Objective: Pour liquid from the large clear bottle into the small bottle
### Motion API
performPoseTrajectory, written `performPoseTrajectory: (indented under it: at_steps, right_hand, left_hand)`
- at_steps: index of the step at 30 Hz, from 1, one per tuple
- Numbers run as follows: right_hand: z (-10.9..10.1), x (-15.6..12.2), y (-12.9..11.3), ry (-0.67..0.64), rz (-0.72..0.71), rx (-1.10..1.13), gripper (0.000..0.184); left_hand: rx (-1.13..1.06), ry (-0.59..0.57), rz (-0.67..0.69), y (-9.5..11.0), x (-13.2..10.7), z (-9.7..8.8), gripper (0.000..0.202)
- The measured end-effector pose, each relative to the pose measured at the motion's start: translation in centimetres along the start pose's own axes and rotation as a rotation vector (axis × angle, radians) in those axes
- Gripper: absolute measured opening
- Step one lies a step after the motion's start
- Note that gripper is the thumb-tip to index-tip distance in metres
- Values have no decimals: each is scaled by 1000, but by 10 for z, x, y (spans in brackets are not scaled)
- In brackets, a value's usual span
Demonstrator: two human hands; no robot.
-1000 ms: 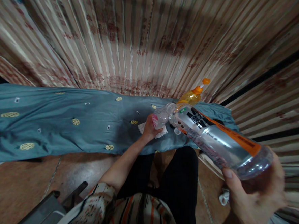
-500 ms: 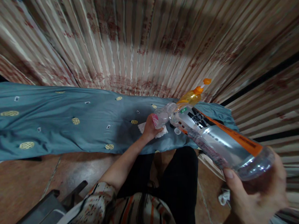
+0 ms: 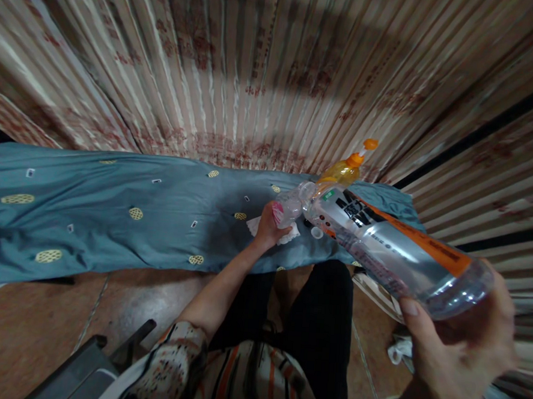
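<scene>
My right hand (image 3: 453,349) grips the base of a large clear plastic bottle (image 3: 394,249) with an orange and black label. The bottle is tilted, its mouth pointing down and left into a small clear bottle (image 3: 288,208). My left hand (image 3: 268,227) is closed round that small bottle, which has a pink label and stands on the blue-grey cloth (image 3: 112,214). A white tissue (image 3: 286,235) lies under my left hand. A small white cap (image 3: 317,232) rests on the cloth just right of it.
A yellow bottle with an orange flip cap (image 3: 343,168) stands behind the two bottles. Striped curtains (image 3: 256,72) hang behind the cloth. Brown floor tiles (image 3: 28,323) lie in front, with a dark metal frame (image 3: 98,364) at the lower left.
The large bottle has tipped slightly and its base has shifted a little to the right. My left hand has stayed on the small bottle.
</scene>
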State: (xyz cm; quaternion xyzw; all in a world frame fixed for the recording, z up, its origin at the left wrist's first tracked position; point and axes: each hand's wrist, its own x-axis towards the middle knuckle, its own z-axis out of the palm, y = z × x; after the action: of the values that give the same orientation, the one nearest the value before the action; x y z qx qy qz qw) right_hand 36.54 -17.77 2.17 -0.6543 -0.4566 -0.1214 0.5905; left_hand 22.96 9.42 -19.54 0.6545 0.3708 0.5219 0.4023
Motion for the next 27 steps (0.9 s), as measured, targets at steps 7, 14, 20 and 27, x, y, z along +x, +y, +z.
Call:
performPoseTrajectory:
  at_steps: [7,14,20,27]
  right_hand:
    - [0,0,0,-1,0,34,99]
    - [-1,1,-2,0,23,33,102]
    - [-2,1,-1,-5,3,48,99]
    - [-2,2,0,-4,-5,39,100]
  left_hand:
    - [48,-11,6,1,0,0,78]
    - [48,-9,-8,1,-2,1,81]
    - [30,-5,-18,4,-1,0,84]
    - [30,9,-20,8,-1,0,79]
